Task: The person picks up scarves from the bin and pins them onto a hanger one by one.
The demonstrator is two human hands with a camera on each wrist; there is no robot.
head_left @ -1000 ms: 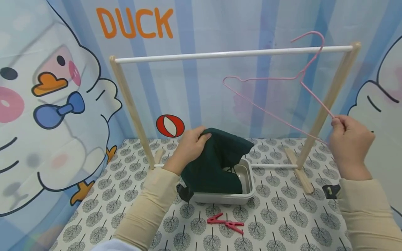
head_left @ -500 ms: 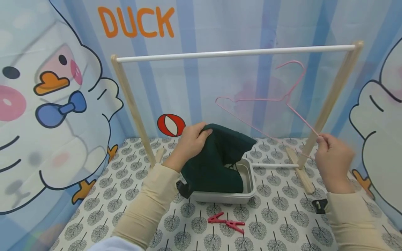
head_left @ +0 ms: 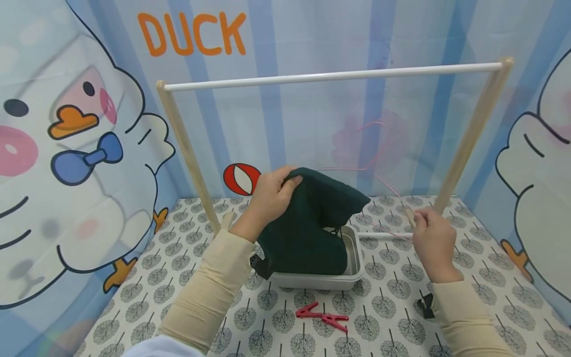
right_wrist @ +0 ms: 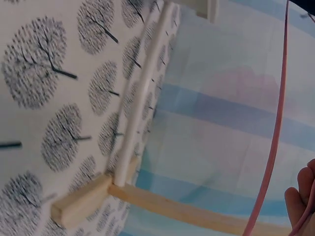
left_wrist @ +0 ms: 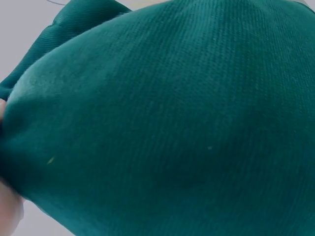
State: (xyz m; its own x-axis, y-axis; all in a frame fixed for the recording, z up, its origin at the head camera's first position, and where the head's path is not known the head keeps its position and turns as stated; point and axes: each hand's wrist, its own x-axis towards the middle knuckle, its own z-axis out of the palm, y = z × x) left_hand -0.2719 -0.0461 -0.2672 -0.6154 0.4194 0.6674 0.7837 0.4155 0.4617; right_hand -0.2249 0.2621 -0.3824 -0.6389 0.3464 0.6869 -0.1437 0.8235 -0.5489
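1. Head view: our left hand [head_left: 269, 198] pinches the upper edge of a dark green garment [head_left: 308, 238] between thumb and fingers, lifting that edge while the lower folds rest in a pale basin [head_left: 318, 282]. The garment's kind is hard to tell.
2. Our right hand [head_left: 433, 243] grasps one end of a pink hanger [right_wrist: 276, 132], its fingers curled round the wire, to the right of the basin. The hook points upward, and the whole hanger is below the white top rail [head_left: 285, 79], apart from it.
3. The hanger's far end goes out of sight at the garment's raised edge; we cannot tell whether they touch, or whether the wire is inside or behind. The left wrist view, mostly green fabric, does not settle it.
4. As we judge it, the step in hand is bringing hanger and garment together; nothing hangs from the rail yet.
5. The next move calls for our left hand to hold the edge apart while our right guides the hanger's free end in, without snagging.
6. Two red pegs [head_left: 308, 311] lie untouched on the table [head_left: 388, 317] before the basin.
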